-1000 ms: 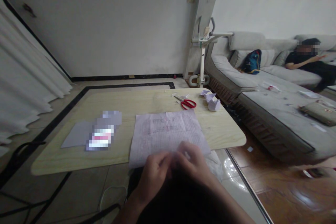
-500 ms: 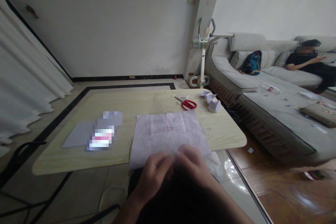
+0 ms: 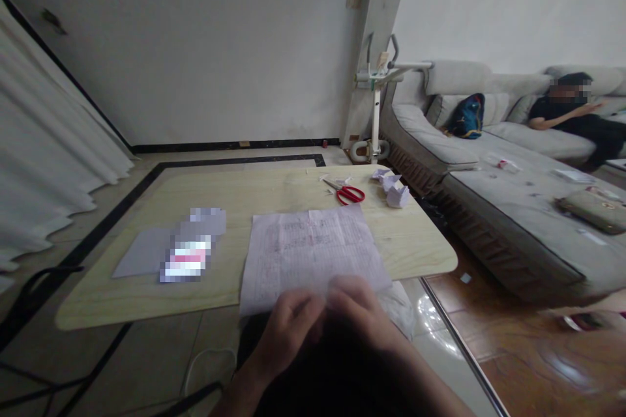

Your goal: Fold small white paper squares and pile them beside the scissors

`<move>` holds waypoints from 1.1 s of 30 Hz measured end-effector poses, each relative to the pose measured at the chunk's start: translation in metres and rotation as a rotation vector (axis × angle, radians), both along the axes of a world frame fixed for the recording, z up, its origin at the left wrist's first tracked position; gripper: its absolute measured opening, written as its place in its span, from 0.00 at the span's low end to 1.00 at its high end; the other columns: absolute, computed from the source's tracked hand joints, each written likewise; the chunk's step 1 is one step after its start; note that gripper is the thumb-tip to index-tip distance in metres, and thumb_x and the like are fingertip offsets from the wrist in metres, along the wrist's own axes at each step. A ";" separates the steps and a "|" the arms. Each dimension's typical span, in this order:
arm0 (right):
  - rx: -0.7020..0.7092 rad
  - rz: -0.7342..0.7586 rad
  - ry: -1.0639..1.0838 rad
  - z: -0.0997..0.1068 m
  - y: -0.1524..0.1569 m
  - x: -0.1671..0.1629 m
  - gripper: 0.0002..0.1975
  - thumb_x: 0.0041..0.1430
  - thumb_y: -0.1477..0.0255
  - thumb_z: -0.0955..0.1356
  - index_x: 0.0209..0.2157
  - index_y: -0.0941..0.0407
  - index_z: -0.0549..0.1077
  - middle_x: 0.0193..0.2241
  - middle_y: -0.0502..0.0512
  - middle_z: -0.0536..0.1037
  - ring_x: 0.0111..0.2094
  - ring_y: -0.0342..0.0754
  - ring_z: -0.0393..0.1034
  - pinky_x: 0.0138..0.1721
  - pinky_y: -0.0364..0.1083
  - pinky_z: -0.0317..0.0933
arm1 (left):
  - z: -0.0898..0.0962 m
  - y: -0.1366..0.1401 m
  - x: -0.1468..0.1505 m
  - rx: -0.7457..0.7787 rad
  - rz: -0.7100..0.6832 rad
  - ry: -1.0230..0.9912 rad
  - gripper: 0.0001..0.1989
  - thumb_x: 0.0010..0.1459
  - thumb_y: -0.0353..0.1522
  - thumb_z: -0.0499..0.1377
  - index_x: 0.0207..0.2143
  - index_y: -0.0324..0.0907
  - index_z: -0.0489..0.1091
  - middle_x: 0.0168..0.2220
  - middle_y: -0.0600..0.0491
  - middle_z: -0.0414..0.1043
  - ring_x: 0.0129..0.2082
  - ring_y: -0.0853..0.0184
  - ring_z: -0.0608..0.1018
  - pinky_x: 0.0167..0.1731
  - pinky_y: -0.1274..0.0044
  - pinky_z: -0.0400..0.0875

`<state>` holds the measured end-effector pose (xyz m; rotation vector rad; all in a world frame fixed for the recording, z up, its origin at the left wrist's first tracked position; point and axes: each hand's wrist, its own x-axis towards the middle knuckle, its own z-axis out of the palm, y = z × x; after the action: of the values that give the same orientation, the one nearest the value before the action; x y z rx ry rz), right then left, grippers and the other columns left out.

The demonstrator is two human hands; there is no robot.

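Both of my hands are close together in front of my dark clothing, just over the near edge of a sheet of printed paper. My left hand has its fingers curled in toward the thumb. Beside it, my right hand is closed in the same way, its fingertips almost meeting the left ones. Whatever lies between the fingers is too small and blurred to make out. The creased paper hangs partly over the table's front edge. Beyond it lie red-handled scissors, their blades pointing to the far left.
Folded paper pieces stand at the right of the wooden table, with paper scraps near the scissors. A white sheet and a pixelated bright object lie on the left. A person sits on the grey sofa.
My right hand has dropped slightly, and both hands stay close together over the paper's near edge. The view has shifted a little; the things on the table lie as before.
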<state>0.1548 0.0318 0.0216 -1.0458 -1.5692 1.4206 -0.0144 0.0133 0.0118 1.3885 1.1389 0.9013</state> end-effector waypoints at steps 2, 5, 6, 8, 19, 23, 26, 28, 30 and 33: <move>0.007 -0.056 -0.005 0.002 -0.002 -0.002 0.22 0.57 0.55 0.66 0.19 0.54 0.60 0.21 0.47 0.59 0.26 0.45 0.56 0.28 0.43 0.56 | 0.000 0.000 0.000 0.013 0.025 -0.017 0.20 0.63 0.40 0.52 0.20 0.42 0.62 0.17 0.57 0.63 0.20 0.70 0.68 0.22 0.79 0.62; 0.004 -0.086 0.004 0.001 -0.002 -0.004 0.21 0.57 0.56 0.66 0.18 0.54 0.61 0.20 0.48 0.60 0.26 0.46 0.57 0.28 0.44 0.57 | 0.000 -0.001 -0.002 0.052 0.017 -0.014 0.20 0.64 0.39 0.51 0.20 0.42 0.62 0.17 0.57 0.62 0.20 0.70 0.68 0.22 0.79 0.62; -0.005 -0.076 0.013 -0.001 -0.001 -0.004 0.21 0.57 0.56 0.66 0.18 0.54 0.61 0.20 0.48 0.60 0.26 0.46 0.57 0.28 0.44 0.57 | 0.000 -0.001 -0.003 0.066 0.007 -0.007 0.20 0.64 0.39 0.51 0.19 0.42 0.61 0.17 0.58 0.61 0.20 0.70 0.67 0.22 0.79 0.61; -0.021 -0.017 0.041 -0.004 0.001 -0.003 0.21 0.57 0.56 0.66 0.18 0.54 0.62 0.19 0.48 0.61 0.25 0.46 0.57 0.27 0.44 0.56 | -0.001 -0.002 -0.004 0.081 -0.012 0.005 0.20 0.65 0.38 0.51 0.19 0.43 0.60 0.18 0.58 0.60 0.20 0.71 0.66 0.22 0.80 0.60; -0.023 -0.056 0.125 -0.004 -0.003 -0.007 0.25 0.55 0.49 0.67 0.18 0.54 0.63 0.18 0.48 0.62 0.22 0.45 0.58 0.23 0.42 0.58 | -0.004 -0.004 0.007 0.004 0.022 -0.113 0.21 0.61 0.46 0.54 0.19 0.44 0.61 0.17 0.58 0.61 0.18 0.70 0.66 0.21 0.79 0.61; -0.048 0.024 0.183 -0.001 -0.003 -0.013 0.25 0.60 0.50 0.64 0.20 0.54 0.64 0.16 0.48 0.65 0.20 0.44 0.61 0.22 0.42 0.59 | 0.001 -0.005 0.010 -0.062 0.004 -0.098 0.22 0.59 0.46 0.56 0.18 0.42 0.62 0.16 0.57 0.62 0.18 0.71 0.66 0.20 0.79 0.60; -0.064 0.060 0.189 -0.001 -0.001 -0.014 0.25 0.62 0.52 0.63 0.20 0.55 0.65 0.15 0.47 0.65 0.20 0.44 0.61 0.23 0.42 0.60 | 0.003 -0.005 0.010 -0.065 0.015 -0.124 0.24 0.59 0.46 0.56 0.16 0.41 0.63 0.14 0.57 0.61 0.17 0.71 0.66 0.20 0.79 0.60; -0.057 0.071 0.186 -0.002 0.000 -0.013 0.25 0.61 0.52 0.64 0.19 0.55 0.65 0.16 0.47 0.65 0.21 0.44 0.61 0.24 0.43 0.60 | 0.001 -0.003 0.008 -0.079 0.027 -0.137 0.24 0.58 0.45 0.57 0.15 0.41 0.63 0.13 0.57 0.61 0.16 0.72 0.65 0.19 0.79 0.60; -0.057 0.072 0.204 -0.002 0.001 -0.011 0.24 0.59 0.51 0.65 0.19 0.55 0.64 0.17 0.47 0.64 0.21 0.43 0.61 0.25 0.42 0.60 | -0.003 -0.002 0.006 -0.090 0.084 -0.168 0.24 0.57 0.45 0.58 0.14 0.41 0.63 0.12 0.57 0.60 0.15 0.72 0.65 0.18 0.79 0.59; -0.064 0.093 0.199 -0.002 0.001 -0.010 0.23 0.55 0.52 0.69 0.20 0.55 0.64 0.19 0.47 0.66 0.23 0.43 0.61 0.25 0.41 0.58 | -0.008 0.000 0.004 -0.085 0.242 -0.221 0.22 0.55 0.44 0.59 0.15 0.41 0.65 0.12 0.58 0.60 0.15 0.72 0.64 0.17 0.80 0.59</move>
<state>0.1452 0.0329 0.0194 -0.8477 -1.4521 1.5959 -0.0107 0.0134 0.0038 1.0669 1.1756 1.1355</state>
